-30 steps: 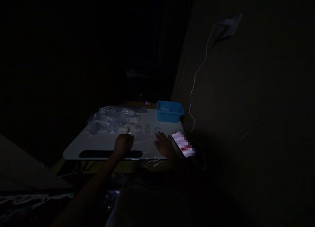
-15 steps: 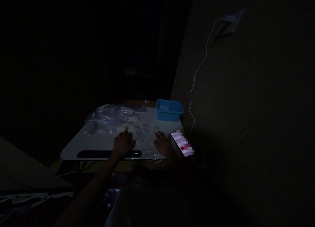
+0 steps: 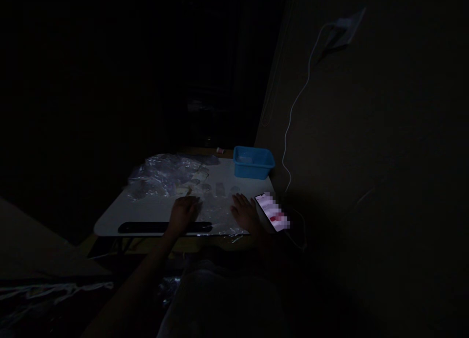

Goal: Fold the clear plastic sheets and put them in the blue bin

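Note:
In dim light, a thin sheet of clear plastic (image 3: 220,218) lies on the white tabletop between my hands. My left hand (image 3: 182,213) rests at its left side, fingers pointing right and thumb slightly apart. Flat near the sheet's right side lies my right hand (image 3: 245,212), its fingers stretched and a little spread. Beyond the sheet are several small clear pieces, among them a rectangular one (image 3: 220,189) and a rounded one (image 3: 235,189). A crumpled heap of clear plastic (image 3: 164,172) covers the table's far left.
A blue plastic basin (image 3: 252,170) stands at the far right corner. A lit phone (image 3: 271,212) lies by my right hand. From a wall socket (image 3: 346,28) hangs a white cable (image 3: 291,113). The white table (image 3: 110,221) has a black strip (image 3: 146,227) along its near edge.
My left hand has turned, its fingers now pointing more to the right over the plastic's edge. My right hand has barely moved. The view has shifted slightly.

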A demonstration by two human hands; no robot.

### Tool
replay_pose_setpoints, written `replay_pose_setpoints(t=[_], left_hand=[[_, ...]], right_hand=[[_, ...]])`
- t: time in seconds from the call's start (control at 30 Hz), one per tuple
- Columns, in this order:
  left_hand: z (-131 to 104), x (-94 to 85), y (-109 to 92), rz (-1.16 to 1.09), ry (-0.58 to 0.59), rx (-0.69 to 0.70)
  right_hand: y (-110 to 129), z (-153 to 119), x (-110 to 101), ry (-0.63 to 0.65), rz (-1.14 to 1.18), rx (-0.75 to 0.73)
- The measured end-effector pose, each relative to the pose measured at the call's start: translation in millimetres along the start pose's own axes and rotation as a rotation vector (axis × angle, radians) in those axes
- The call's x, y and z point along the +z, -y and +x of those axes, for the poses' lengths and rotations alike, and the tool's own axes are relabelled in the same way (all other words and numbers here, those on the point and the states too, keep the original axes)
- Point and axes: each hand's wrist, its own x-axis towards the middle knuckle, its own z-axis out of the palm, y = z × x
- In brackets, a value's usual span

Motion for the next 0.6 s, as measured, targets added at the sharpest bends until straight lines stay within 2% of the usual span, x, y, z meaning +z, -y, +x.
replay_pose_setpoints(t=[0.1,0.23,0.4,0.6], left_hand=[[-1.4,3.4,-2.8,0.091,0.035,0.079],[-2.2,4.6,-3.6,0.185,0.054,0.094],[-2.4,0.3,-9.8,0.279,0.123,0.087],[-4.1,-1.4,-17.8,0.359,0.162,0.041]], right_hand=[[0.1,-0.5,-0.7,-0.007,0.003,0.004],[-0.4,-0.9,0.6,-0.038,0.009,-0.009],[-6.1,2.7,6.8,-0.078,0.071,0.018],[-17.2,6.0,8.4,-0.194,0.217,0.039]])
